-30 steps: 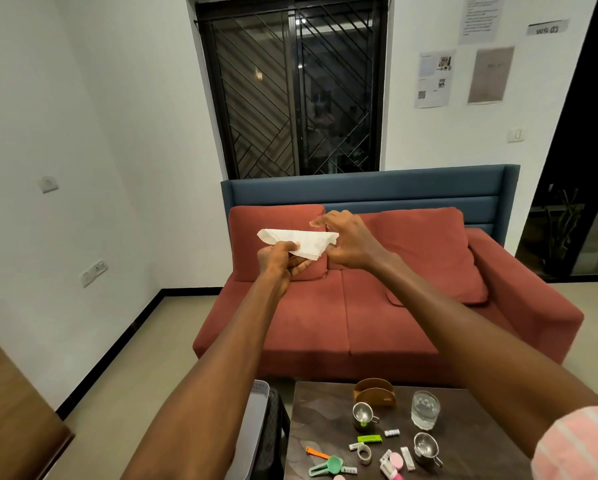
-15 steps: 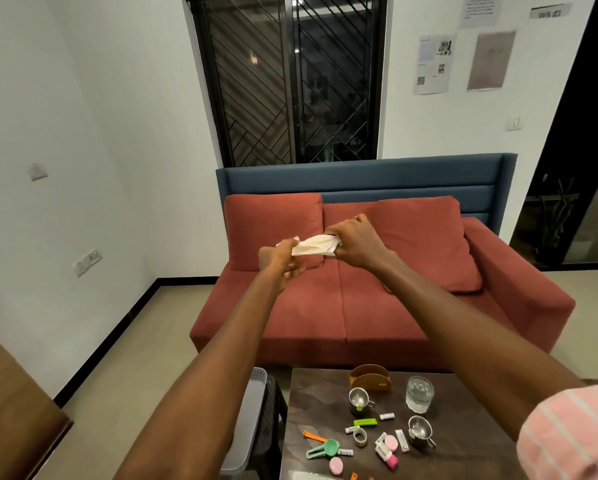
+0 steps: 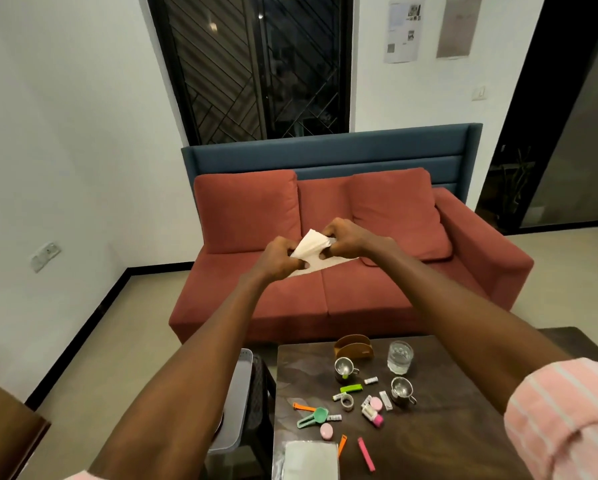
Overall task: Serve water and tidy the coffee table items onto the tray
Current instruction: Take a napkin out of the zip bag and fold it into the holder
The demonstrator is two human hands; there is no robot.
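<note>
Both my hands are raised in front of the sofa with a white paper napkin (image 3: pixel 310 244) stretched between them. My left hand (image 3: pixel 279 258) pinches its lower left part and my right hand (image 3: pixel 350 237) pinches its upper right edge. Far below, the dark coffee table (image 3: pixel 446 424) carries a glass of water (image 3: pixel 400 356), two small steel cups (image 3: pixel 344 368) (image 3: pixel 402 391), a wooden napkin holder (image 3: pixel 353 346) and several small coloured clips and packets. A grey tray (image 3: pixel 239 400) rests on a black stool left of the table.
A red sofa (image 3: pixel 325 289) with a blue back panel stands behind the table. A clear plastic sleeve (image 3: pixel 309 460) lies at the table's near edge. A wooden surface corner (image 3: pixel 6 434) shows at bottom left. Bare floor stretches left of the sofa.
The view tilted down, showing more of the table. My hands drew closer together and the napkin, first spread flat, is now bunched and folded between them.
</note>
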